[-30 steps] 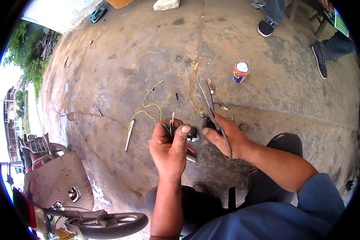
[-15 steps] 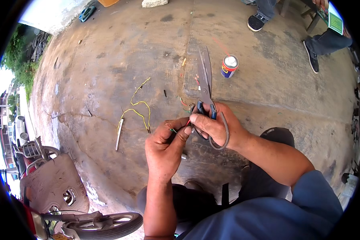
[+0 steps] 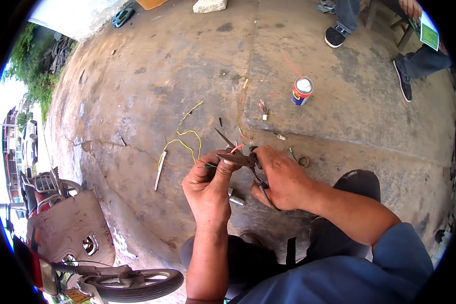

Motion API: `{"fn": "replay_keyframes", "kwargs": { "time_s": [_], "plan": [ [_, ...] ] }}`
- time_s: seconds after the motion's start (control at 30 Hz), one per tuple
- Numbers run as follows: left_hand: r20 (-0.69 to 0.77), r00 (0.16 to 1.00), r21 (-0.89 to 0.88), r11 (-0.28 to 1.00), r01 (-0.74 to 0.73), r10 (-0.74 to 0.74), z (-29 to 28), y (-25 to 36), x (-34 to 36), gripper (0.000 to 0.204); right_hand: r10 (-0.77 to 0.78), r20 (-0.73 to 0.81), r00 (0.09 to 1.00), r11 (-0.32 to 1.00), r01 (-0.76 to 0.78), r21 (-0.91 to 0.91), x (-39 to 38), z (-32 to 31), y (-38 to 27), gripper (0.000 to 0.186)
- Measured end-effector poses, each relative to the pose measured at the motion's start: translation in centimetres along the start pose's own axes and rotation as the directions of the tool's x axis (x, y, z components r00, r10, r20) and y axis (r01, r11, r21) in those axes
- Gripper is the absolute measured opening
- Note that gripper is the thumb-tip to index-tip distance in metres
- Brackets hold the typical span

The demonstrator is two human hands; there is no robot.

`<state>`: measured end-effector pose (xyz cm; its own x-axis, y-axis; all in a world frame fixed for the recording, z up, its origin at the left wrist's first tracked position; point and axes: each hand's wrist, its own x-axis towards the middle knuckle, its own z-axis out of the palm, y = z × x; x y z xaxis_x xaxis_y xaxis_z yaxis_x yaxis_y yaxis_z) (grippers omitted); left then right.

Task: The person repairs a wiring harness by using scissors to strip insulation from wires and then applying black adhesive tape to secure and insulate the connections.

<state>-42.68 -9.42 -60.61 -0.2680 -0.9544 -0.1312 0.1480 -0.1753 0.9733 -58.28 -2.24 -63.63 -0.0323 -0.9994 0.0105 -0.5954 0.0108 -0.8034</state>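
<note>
Between the thumb and fingers of my left hand (image 3: 210,185) are thin electrical wires. A red wire (image 3: 237,148) sticks up from the pinch, and a green wire (image 3: 208,166) shows on its left side. My right hand (image 3: 283,177) is closed round the handles of large dark scissors (image 3: 239,159). Their blades are spread apart and point left, with the wires between or beside them; the exact contact is hidden by my left fingers. Just below the scissors, a silver metal cylinder (image 3: 236,198) lies on the ground.
On the concrete floor are a spray can (image 3: 302,91) with a red straw, a yellow wire (image 3: 190,133), a silver rod (image 3: 160,171) and a white connector (image 3: 264,117). A motorcycle wheel (image 3: 131,286) is at lower left. Another person's shoes (image 3: 335,36) are at upper right.
The scissors have swung from pointing away with blades nearly together to pointing left with blades apart, at my left hand. The view has shifted slightly.
</note>
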Motion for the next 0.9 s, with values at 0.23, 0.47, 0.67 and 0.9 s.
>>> {"fn": "replay_keyframes", "kwargs": {
  "time_s": [0.23,0.47,0.67,0.9],
  "plan": [
    [0.016,0.999,0.137,0.99,-0.033,0.031,-0.2,-0.13,-0.24,0.005,-0.048,-0.052,0.997,0.999,0.048,-0.007,-0.12,0.09,-0.17,0.047],
    [0.028,0.999,0.149,0.988,-0.05,0.046,-0.21,0.03,-0.3,0.006,-0.013,-0.019,1.0,1.0,0.014,0.009,-0.29,0.1,-0.38,0.045],
    [0.009,0.999,0.153,0.987,-0.049,0.049,0.05,0.41,-0.47,0.005,0.005,-0.018,1.0,1.0,-0.005,0.003,-0.42,0.32,-0.58,0.044],
    [0.002,0.998,0.062,0.996,-0.06,0.06,0.39,0.39,-0.57,0.006,0.004,-0.077,0.997,1.0,-0.006,-0.027,-0.17,0.7,-0.35,0.045]
  ]
}}
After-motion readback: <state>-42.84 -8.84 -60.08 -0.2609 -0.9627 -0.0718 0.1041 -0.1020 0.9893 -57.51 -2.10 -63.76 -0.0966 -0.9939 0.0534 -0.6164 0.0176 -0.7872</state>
